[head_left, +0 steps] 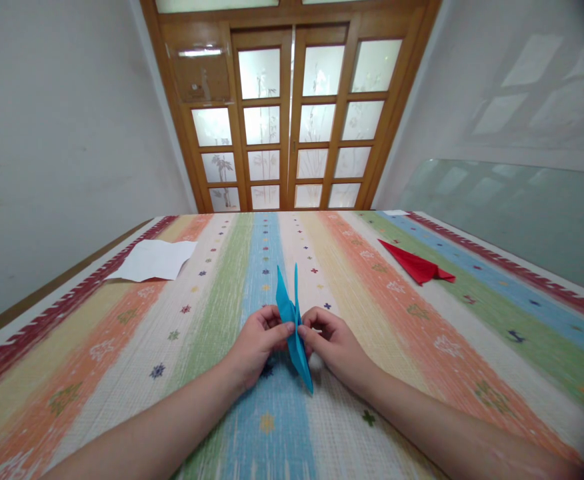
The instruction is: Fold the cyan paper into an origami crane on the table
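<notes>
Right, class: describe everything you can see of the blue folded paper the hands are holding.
The blue paper is a turquoise sheet folded into a long, narrow shape with sharp creases. Two slim points rise side by side at its far end, and one point reaches toward the viewer, low over the striped cloth. It is held at its middle, pinched from both sides: the left hand grips its left face and the right hand its right, thumbs and fingers closed on it. It sits over the cloth's blue stripe.

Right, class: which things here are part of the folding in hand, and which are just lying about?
In hand: blue paper, pinched by left hand and right hand.
Lying about: red paper, white sheet, both on the striped cloth.
</notes>
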`<action>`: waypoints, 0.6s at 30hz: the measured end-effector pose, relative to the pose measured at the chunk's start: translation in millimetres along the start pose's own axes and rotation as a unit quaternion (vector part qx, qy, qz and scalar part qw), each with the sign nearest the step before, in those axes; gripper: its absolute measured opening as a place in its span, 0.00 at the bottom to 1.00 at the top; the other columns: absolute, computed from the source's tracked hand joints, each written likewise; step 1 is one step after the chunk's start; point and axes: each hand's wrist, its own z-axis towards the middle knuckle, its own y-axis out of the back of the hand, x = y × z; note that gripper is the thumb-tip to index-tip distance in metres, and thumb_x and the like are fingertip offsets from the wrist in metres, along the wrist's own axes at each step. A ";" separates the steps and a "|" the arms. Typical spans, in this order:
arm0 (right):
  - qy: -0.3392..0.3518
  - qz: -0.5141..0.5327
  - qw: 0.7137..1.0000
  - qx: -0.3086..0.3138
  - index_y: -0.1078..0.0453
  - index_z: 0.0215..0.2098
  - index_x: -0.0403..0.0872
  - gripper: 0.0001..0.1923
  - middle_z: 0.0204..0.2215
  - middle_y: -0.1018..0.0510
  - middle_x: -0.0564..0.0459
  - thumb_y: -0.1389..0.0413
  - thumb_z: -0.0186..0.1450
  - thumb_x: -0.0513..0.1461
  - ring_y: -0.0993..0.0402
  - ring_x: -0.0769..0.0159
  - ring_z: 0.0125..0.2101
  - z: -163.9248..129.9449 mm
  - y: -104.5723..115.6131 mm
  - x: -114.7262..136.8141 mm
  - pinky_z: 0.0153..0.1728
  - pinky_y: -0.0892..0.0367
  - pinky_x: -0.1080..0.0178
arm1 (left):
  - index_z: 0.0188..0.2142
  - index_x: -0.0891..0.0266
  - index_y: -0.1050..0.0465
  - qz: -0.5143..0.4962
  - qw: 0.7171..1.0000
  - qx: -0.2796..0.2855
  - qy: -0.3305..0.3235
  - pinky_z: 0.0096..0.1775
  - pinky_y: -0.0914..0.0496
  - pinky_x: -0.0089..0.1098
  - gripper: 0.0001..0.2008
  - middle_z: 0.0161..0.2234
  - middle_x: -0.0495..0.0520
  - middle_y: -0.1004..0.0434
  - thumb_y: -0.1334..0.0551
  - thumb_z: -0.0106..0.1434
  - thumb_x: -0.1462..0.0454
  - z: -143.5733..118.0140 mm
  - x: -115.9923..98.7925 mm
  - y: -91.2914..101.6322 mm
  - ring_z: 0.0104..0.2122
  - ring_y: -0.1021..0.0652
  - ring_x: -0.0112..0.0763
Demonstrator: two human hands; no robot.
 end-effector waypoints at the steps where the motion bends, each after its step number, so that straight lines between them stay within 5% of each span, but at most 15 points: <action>1: 0.002 -0.007 1.000 0.005 0.35 0.30 0.47 0.14 0.24 0.31 0.58 0.41 0.66 0.47 0.31 0.70 0.23 -0.3 -0.4 0.4 0.26 0.33 0.65 | 0.38 0.65 0.25 0.001 1.000 -0.001 0.001 0.33 0.28 0.30 0.18 0.32 0.52 0.24 0.25 0.52 0.59 0.1 0.2 0.0 0.30 0.23 0.29; 8: 0.018 -0.024 0.999 0.034 0.34 0.34 0.48 0.13 0.26 0.29 0.56 0.46 0.70 0.48 0.30 0.66 0.26 -4.7 -2.3 -2.8 0.28 0.31 0.63 | 0.37 0.65 0.25 0.015 1.000 0.005 0.006 0.33 0.30 0.29 0.17 0.31 0.52 0.24 0.25 0.53 0.59 -1.5 -0.3 -1.9 0.30 0.23 0.30; 18: 0.114 -0.198 0.973 0.023 0.34 0.35 0.48 0.11 0.30 0.29 0.53 0.51 0.73 0.44 0.32 0.65 0.31 -6.3 3.4 -4.3 0.32 0.36 0.62 | 0.35 0.64 0.24 0.035 0.999 -0.017 -0.012 0.34 0.33 0.27 0.15 0.31 0.51 0.23 0.25 0.52 0.60 -0.2 -0.3 -2.6 0.30 0.25 0.27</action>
